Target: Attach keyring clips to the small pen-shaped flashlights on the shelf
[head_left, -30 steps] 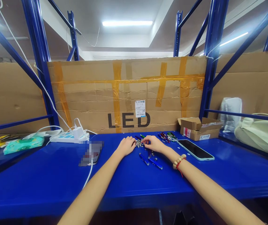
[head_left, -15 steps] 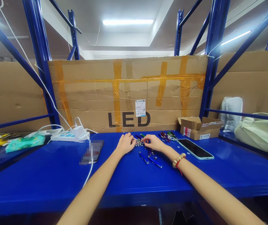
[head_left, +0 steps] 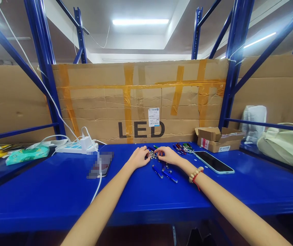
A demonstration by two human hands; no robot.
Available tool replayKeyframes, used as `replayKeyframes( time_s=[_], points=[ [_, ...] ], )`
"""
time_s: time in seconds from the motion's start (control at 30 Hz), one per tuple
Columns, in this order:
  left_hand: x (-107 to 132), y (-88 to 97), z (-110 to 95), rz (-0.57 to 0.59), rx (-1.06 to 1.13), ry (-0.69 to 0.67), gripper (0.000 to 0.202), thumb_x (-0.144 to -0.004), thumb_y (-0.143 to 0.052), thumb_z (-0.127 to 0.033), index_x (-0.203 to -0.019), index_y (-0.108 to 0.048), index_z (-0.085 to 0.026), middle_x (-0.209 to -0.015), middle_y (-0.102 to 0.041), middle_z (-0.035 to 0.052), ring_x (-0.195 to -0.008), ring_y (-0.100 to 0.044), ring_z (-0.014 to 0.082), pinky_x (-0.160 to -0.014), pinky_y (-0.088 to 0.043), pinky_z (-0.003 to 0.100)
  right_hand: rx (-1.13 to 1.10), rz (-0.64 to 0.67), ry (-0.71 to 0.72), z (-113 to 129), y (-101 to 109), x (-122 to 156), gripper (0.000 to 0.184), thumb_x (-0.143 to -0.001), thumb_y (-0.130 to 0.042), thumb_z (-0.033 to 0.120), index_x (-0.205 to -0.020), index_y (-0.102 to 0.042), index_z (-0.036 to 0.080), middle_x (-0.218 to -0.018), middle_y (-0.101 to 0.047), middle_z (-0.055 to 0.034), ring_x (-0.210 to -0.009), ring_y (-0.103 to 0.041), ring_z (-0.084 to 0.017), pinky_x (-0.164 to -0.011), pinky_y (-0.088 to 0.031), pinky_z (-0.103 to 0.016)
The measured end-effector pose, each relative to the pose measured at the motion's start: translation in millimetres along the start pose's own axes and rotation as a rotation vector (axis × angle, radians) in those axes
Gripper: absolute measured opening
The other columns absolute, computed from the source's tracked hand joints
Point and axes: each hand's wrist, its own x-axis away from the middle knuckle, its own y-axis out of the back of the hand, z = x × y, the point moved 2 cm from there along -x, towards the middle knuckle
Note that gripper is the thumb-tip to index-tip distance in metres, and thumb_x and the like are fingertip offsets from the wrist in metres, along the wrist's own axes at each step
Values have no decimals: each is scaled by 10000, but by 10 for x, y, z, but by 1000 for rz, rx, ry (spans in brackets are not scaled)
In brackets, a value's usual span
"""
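Observation:
Both my hands rest far out on the blue shelf top (head_left: 46,198), on either side of a small heap of shiny metal parts (head_left: 152,155). My left hand (head_left: 139,157) has its fingers curled at the heap's left edge. My right hand (head_left: 167,155) pinches at the heap from the right; what its fingertips hold is too small to name. A bead bracelet (head_left: 195,175) is on my right wrist. Two blue pen-like pieces (head_left: 165,173) lie just in front of my right hand.
More coloured pen-like pieces (head_left: 182,148) lie behind my right hand, beside a phone (head_left: 213,162) and an open carton (head_left: 218,139). Another phone on a white cable (head_left: 100,166) lies left, with a power strip (head_left: 76,147) and a teal packet (head_left: 25,154). A taped LED cardboard (head_left: 138,102) backs the shelf.
My hands have stayed at the heap, with only small finger movements. The view has tilted slightly.

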Motion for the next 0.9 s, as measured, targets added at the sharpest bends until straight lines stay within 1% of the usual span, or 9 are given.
replayKeyframes(
  time_s=[0.23,0.4,0.47,0.53,0.6,0.67,0.8,0.9],
  points=[
    [-18,-11,4,6,21,-41,153,-839,-439,-286,-783,-532,-178,-901,-547,37,-840,-516,164,-733,-381,297,-33,12,21,-19,-18,0,278,-682,-517,88,-922,-642,155,-755,-650,-35,-644,-575,-123,-628,-451,-239],
    [-32,-15,6,-4,-45,-97,168,-869,-400,-289,-829,-512,-170,-915,-552,46,-851,-511,167,-744,-379,293,-9,9,21,9,-2,1,253,-703,-512,104,-915,-643,151,-780,-647,-44,-653,-570,-128,-637,-446,-246],
    [-39,-11,-3,-26,-76,-114,189,-885,-360,-286,-867,-505,-167,-932,-555,49,-855,-509,167,-746,-380,289,-2,3,28,29,8,2,222,-735,-509,142,-910,-644,150,-807,-648,-52,-671,-572,-132,-648,-443,-253],
    [-49,-9,-19,-51,-101,-133,210,-896,-325,-281,-903,-499,-163,-942,-554,51,-865,-506,166,-747,-383,283,-5,-4,52,50,15,3,207,-778,-503,222,-918,-637,150,-832,-647,-59,-685,-570,-138,-651,-440,-259],
    [-60,-15,-41,-63,-131,-155,226,-900,-307,-279,-928,-496,-160,-948,-553,54,-871,-506,165,-748,-387,279,-16,-16,87,72,17,3,247,-801,-499,316,-937,-621,149,-829,-642,-59,-682,-562,-140,-640,-436,-260],
    [-69,-26,-63,-57,-163,-180,234,-903,-297,-273,-945,-495,-156,-950,-555,58,-871,-510,165,-750,-390,279,-17,-24,126,92,14,2,278,-804,-500,376,-925,-606,149,-805,-634,-53,-672,-552,-138,-630,-431,-256],
    [-77,-43,-84,-36,-195,-201,245,-906,-282,-263,-958,-491,-147,-950,-560,64,-874,-516,164,-752,-397,279,20,-11,162,118,5,-2,272,-816,-480,398,-788,-597,155,-740,-609,-42,-640,-532,-127,-614,-418,-244],
    [-78,-48,-73,-41,-194,-187,239,-906,-285,-269,-957,-484,-148,-946,-559,59,-867,-516,161,-747,-401,276,25,-18,167,136,15,-1,282,-820,-474,402,-760,-594,155,-733,-598,-39,-617,-520,-118,-596,-408,-235]
  ],
)
